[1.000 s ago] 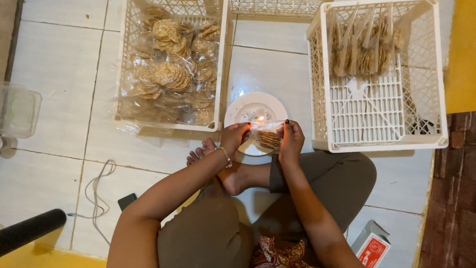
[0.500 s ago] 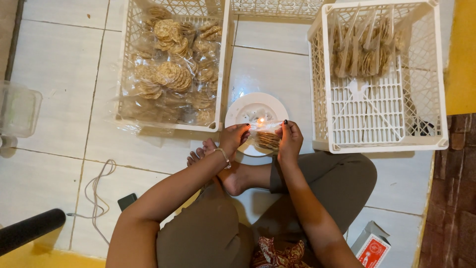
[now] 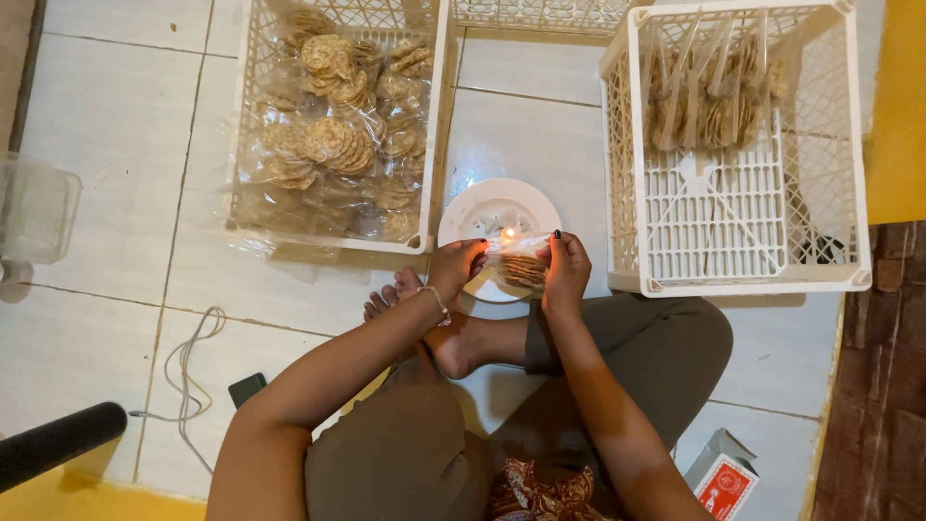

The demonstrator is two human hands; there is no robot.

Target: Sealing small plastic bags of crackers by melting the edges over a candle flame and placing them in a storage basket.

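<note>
left hand (image 3: 455,270) and right hand (image 3: 564,272): each grip pinched on one end of clear cracker packet (image 3: 521,265), held over small flame (image 3: 508,233) on white plate (image 3: 473,214). keep film edge taut, level; keep your fingertips off flame.

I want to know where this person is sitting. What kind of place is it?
Probably a home where snacks get packed, not a factory. The person sits on a tiled floor. White crates hold bagged crackers, and both hands hold a small packet beside a little flame.
</note>
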